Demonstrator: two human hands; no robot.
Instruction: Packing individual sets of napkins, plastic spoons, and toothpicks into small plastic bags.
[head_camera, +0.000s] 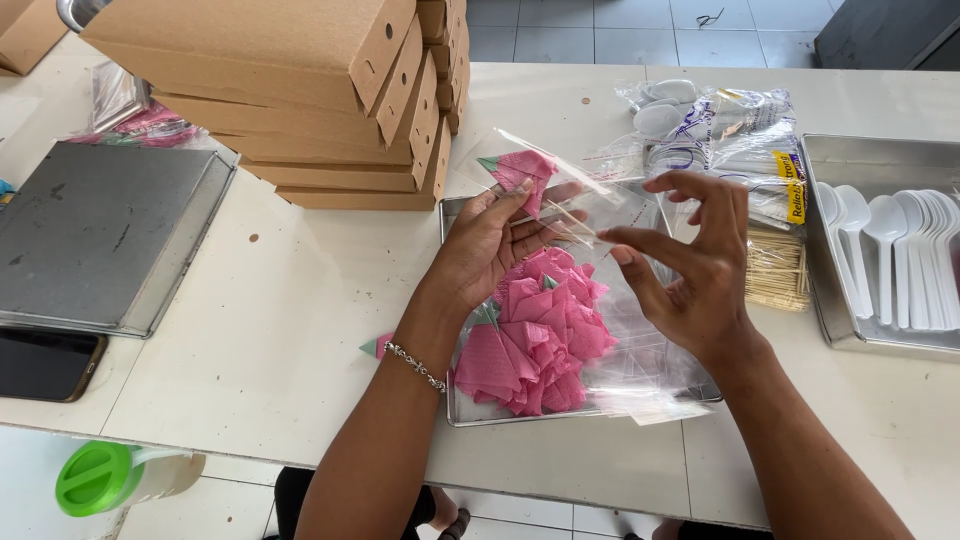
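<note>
Left hand (490, 245) holds a clear plastic sleeve (560, 185) with a folded pink napkin (522, 170) inside, thumb and fingers closed on it above the metal tray (452, 395). Right hand (690, 260), just right of it, pinches a thin wooden toothpick (572, 222) between thumb and forefinger, other fingers spread wide, its tip at the sleeve's mouth. More pink napkins (540, 335) heaped in the tray below; cardboard boxes (330, 100) stacked far left, white plastic spoons (890, 250) in a second tray right.

Both forearms are bare, without sleeves. The left hand (487, 245) has a thin silver chain bracelet (416, 365) at the wrist. The right hand (690, 262) wears nothing.
</note>
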